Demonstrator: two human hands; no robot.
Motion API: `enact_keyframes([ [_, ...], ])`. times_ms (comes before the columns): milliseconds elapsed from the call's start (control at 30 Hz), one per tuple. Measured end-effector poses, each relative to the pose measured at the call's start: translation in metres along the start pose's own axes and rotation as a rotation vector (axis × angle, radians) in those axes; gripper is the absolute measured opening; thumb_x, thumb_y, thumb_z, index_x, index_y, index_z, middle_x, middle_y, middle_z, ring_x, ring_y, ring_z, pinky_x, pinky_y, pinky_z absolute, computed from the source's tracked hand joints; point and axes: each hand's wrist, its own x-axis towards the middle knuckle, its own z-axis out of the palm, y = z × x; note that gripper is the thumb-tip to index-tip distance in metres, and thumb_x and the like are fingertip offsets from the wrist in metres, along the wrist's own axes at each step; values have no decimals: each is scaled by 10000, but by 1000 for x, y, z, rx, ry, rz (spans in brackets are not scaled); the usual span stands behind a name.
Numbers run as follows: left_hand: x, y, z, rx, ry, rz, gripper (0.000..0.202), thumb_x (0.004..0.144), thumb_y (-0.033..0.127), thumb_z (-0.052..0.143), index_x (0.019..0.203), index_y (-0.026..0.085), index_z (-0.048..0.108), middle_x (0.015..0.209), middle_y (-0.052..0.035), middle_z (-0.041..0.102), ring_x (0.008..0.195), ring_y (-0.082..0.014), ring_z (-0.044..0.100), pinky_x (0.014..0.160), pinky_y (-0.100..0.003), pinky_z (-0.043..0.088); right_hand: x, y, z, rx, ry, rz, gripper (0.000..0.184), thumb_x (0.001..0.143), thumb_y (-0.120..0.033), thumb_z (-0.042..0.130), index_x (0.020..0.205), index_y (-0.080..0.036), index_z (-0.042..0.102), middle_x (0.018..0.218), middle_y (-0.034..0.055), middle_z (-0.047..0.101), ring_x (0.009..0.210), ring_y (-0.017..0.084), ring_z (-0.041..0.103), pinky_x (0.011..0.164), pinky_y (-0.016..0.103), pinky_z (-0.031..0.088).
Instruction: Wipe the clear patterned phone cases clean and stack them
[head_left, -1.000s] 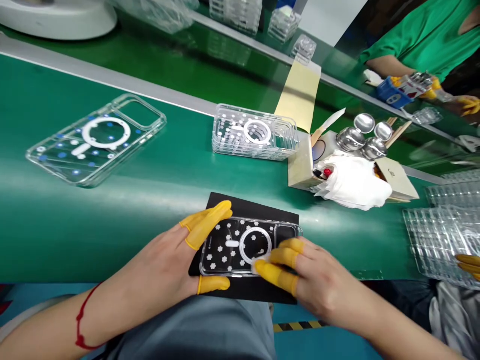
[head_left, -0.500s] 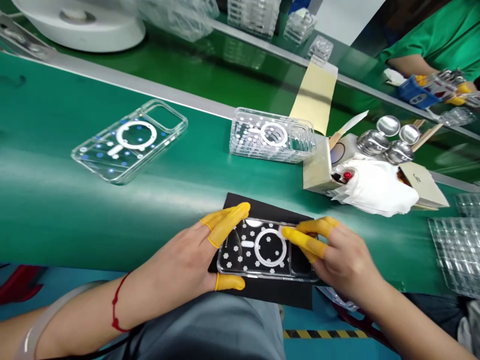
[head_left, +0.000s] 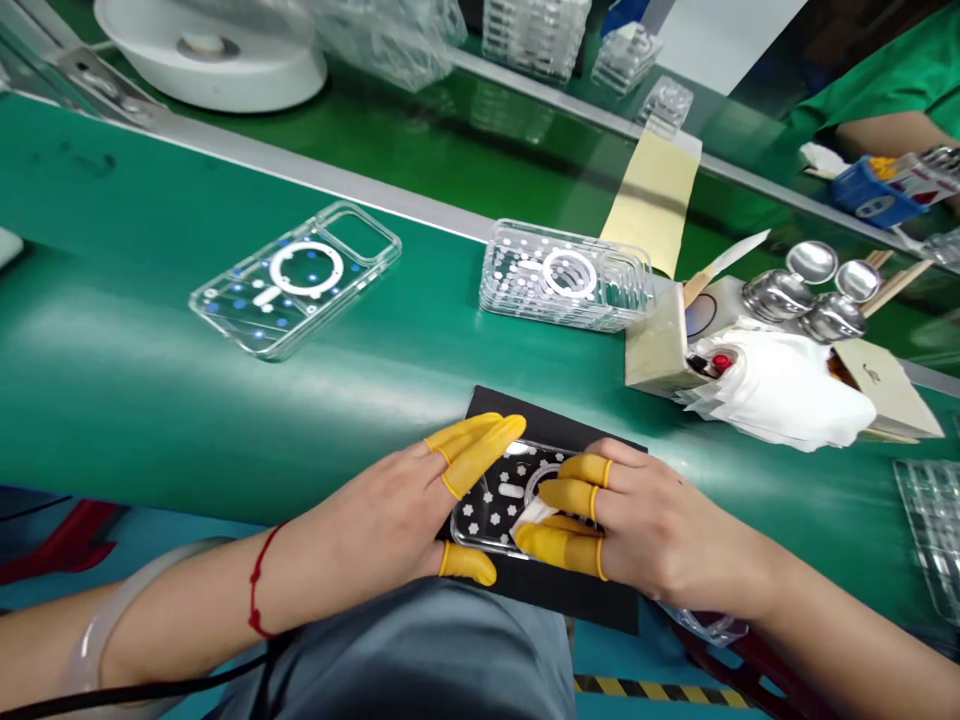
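A clear phone case (head_left: 491,497) with white flowers and a white ring lies on a black sheet (head_left: 577,598) at the table's near edge. My left hand (head_left: 401,510) holds the case's left end, fingers along the far side and thumb by the near side. Yellow finger cots cover fingertips of both hands. Between the bent fingers of my right hand (head_left: 660,525) is a small white cloth (head_left: 534,512), pressed to the case's surface. That hand hides the case's right part and some of the ring.
Behind lies another clear case (head_left: 300,280) with blue dots. A stack of clear cases (head_left: 562,275) stands beside a box (head_left: 656,345) with a knife. White cloths (head_left: 795,385) and metal pump bottles (head_left: 776,290) are to the right. A person's green sleeve (head_left: 885,75) shows across the table.
My right hand has moved left and nearer over the case, and the white cloth now shows under its fingers. My left hand keeps its hold. The view has shifted slightly.
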Motion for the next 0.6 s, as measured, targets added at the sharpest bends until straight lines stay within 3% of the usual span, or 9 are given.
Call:
enact_keyframes([
  [167,1,0,-1,-63,3,-39,1351,819,481,905,1709,246,-85,1577,-224,558,1448,-385,568,1190,-492,507,29,14,9,-58,-19,-205,353,1105,-219,516,835,-229,743,876,17,697,767,189,493,716,379,329],
  [400,10,-6,-6,-248,11,-50,1631,567,347,1069,1698,287,-104,1481,-204,629,1249,-385,712,999,-454,632,65,37,2,-97,-74,-515,351,1082,-217,559,798,-265,759,855,28,649,829,218,472,770,378,307],
  [467,11,-7,-7,-248,7,-58,1566,567,325,1070,1696,292,-15,1443,-188,654,1232,-383,719,986,-460,635,62,37,1,-83,-73,-515,332,1086,-224,554,846,-269,779,879,29,667,842,219,478,781,378,317],
  [600,10,-8,-10,-224,-57,-58,1234,733,283,983,1656,263,164,1413,-175,673,1229,-359,722,1018,-462,620,36,30,-4,-31,-96,-417,356,1109,-234,522,869,-275,782,934,33,700,865,201,509,780,371,339],
])
